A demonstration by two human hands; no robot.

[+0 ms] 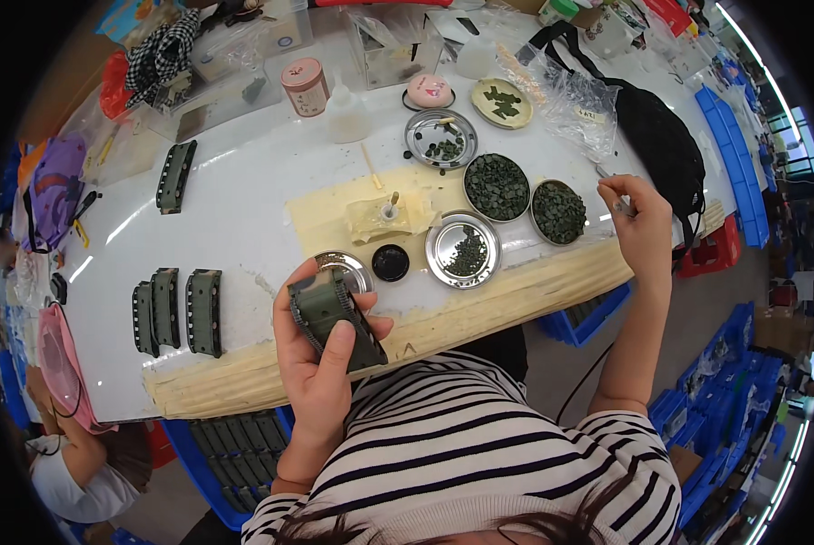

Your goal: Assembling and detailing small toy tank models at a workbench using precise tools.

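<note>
Your left hand [320, 363] grips a camouflage-green toy track piece [336, 318], thumb pressed along its near side, fingers wrapped behind; it sits just off the near edge of the white worktop [243, 195], in front of your striped shirt. Your right hand [641, 227] is raised over the right end of the worktop, fingers pinched shut on a thin silvery tool [619, 207] whose tip is too small to make out. As I read it, you are about to pick a small part for the track piece, so keep the piece level and turn its open side towards you before you bring the tool across. The dark green small parts lie in round dishes on the far right: two full ones [496, 187] [558, 212] and a shiny metal dish [462, 250] nearer you. Reach into the near dish first and steady your wrist on the worktop edge. Finished track pieces [178, 311] stand well apart on the left.
</note>
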